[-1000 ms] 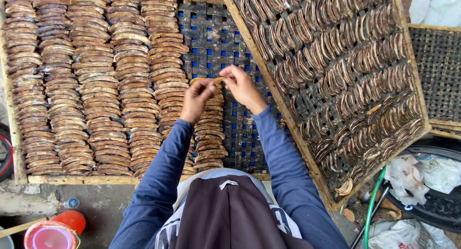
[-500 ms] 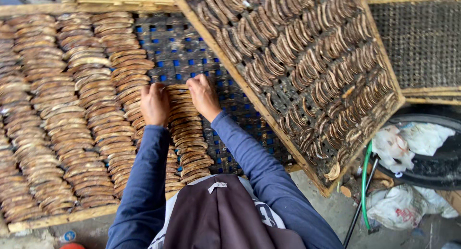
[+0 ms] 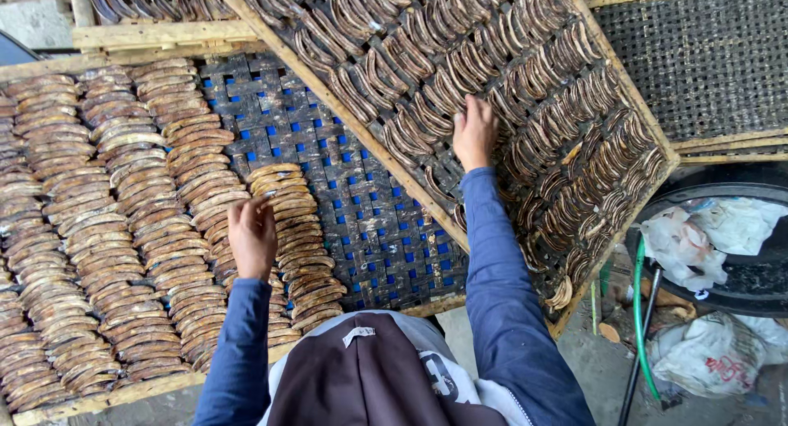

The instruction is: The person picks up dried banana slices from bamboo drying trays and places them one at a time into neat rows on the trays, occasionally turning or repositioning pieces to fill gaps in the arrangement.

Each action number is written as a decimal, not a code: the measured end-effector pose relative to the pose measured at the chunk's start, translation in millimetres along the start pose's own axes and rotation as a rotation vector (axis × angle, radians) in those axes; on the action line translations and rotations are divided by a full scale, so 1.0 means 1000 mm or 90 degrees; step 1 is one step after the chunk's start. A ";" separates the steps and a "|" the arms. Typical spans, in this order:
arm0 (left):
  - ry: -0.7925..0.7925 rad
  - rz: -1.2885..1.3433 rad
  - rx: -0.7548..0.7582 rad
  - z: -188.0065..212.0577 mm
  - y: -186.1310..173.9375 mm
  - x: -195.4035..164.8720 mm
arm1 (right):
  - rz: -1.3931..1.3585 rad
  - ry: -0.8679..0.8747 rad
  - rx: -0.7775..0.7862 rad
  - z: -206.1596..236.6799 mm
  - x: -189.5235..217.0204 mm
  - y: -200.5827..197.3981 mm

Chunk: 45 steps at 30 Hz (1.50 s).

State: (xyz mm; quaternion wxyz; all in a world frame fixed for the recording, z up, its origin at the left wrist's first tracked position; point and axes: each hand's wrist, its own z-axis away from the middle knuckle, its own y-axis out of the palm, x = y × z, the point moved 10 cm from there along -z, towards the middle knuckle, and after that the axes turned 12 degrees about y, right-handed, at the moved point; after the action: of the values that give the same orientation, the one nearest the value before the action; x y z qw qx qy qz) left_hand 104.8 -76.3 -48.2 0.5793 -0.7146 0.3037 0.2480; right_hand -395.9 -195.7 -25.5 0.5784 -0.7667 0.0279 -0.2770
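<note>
— Where is the left hand (image 3: 252, 237)?
— Low and near the body, back of the hand up, fingers curled downward, blue sleeve running straight back to the shoulder.
— And the right hand (image 3: 474, 133)?
— Stretched farther forward and to the right, arm nearly straight, palm down, fingers bent at the tips. Whether either hand grips anything is hidden.

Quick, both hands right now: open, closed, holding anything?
Left hand: resting on the rows of brown slices on the left rack; grip cannot be told.
Right hand: fingers down among the dark slices on the tilted rack; grip cannot be told.
</note>
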 end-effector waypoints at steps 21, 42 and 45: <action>-0.066 0.075 -0.022 0.059 -0.003 -0.034 | -0.166 0.165 0.033 -0.028 -0.005 0.002; 0.018 0.309 0.161 -0.045 0.055 -0.073 | -0.516 -0.131 0.427 0.163 0.214 0.000; -0.097 0.545 0.266 -0.031 0.088 -0.068 | -0.623 -0.027 0.471 0.159 0.200 0.019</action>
State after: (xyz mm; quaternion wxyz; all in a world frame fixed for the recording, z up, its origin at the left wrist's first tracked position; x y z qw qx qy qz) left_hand -5.1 -109.8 -53.3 0.5768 -0.3734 0.5708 0.4496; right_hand -148.9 -136.1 7.5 0.6121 -0.4442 -0.4370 -0.4868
